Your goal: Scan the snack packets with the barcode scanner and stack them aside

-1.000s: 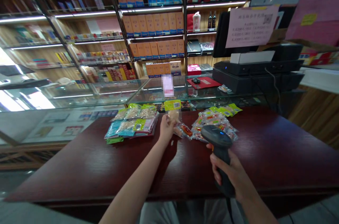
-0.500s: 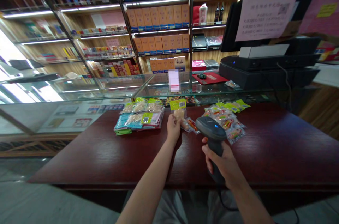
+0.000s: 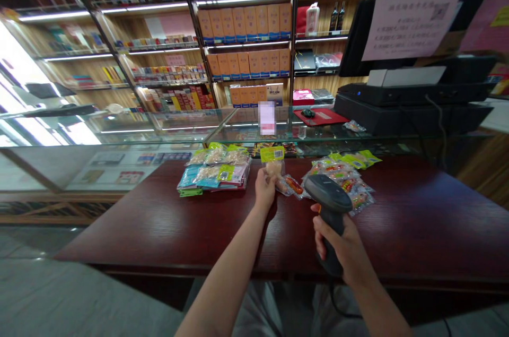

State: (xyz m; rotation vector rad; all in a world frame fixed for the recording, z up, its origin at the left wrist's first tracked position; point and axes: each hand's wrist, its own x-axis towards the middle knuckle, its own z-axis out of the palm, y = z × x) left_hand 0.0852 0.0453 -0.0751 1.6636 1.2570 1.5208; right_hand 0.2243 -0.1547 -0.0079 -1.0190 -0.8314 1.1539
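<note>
My left hand [image 3: 265,187] is closed on the edge of a clear snack packet [image 3: 274,167] with a yellow-green label and a barcode facing me. Right beside it lies a small clear packet [image 3: 293,184] with a red-orange piece inside. A dark grey barcode scanner [image 3: 328,195] is in my right hand [image 3: 338,239], fingers wrapped around its handle, its head above the table and near the packets. To the left rests a stack of snack packets [image 3: 217,170], pale ones on top of blue and pink ones. More clear and green packets [image 3: 338,167] are heaped behind the scanner.
A dark red wooden table [image 3: 167,241] spans the front. Behind it stands a glass display counter [image 3: 178,138] with a mouse on a red mat [image 3: 322,117] and black till equipment [image 3: 409,109]. Shelves of boxes [image 3: 250,21] line the wall. The scanner's cable [image 3: 338,305] hangs by my legs.
The whole view has shifted slightly to the right. The scanner has moved a little right against the table items, and its blue light no longer shows. My left hand still holds the packet.
</note>
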